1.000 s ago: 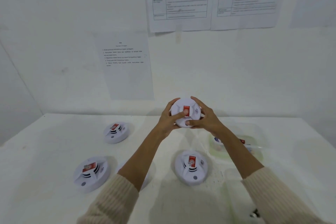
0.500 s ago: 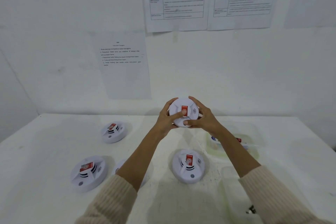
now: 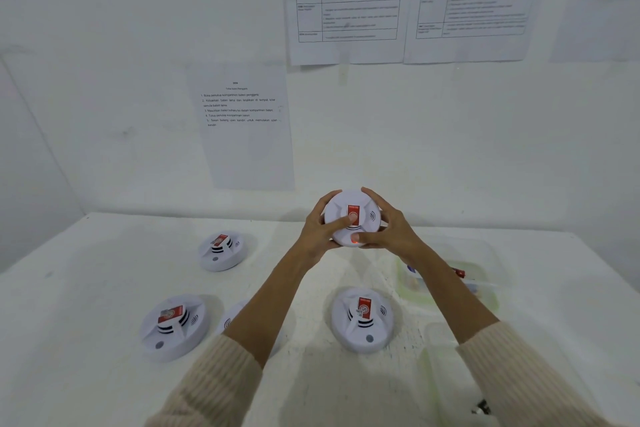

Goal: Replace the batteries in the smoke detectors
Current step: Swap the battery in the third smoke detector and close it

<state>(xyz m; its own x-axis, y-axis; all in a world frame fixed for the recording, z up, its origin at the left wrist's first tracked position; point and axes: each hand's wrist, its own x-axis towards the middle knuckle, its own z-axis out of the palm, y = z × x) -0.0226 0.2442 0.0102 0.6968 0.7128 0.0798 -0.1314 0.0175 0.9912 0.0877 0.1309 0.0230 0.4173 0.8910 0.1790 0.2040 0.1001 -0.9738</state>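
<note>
I hold one smoke detector (image 3: 351,215) up in the air with both hands, above the far middle of the white table (image 3: 104,270) and facing me. My left hand (image 3: 318,232) is curled round its left edge, thumb laid across the face up to the red label. My right hand (image 3: 391,232) wraps the right edge, thumb pressed on the lower rim, where a small red light glows just beside the thumb tip.

Four more detectors lie face-up on the table: the far-left detector (image 3: 221,251), the near-left detector (image 3: 175,326), the hidden detector (image 3: 235,317) (mostly covered by my left forearm), and the centre detector (image 3: 362,321) below the held one.

A clear plastic tub (image 3: 485,253) sits to the right, behind my right forearm; its contents are too blurred to name. Printed sheets (image 3: 242,128) hang on the wall.
</note>
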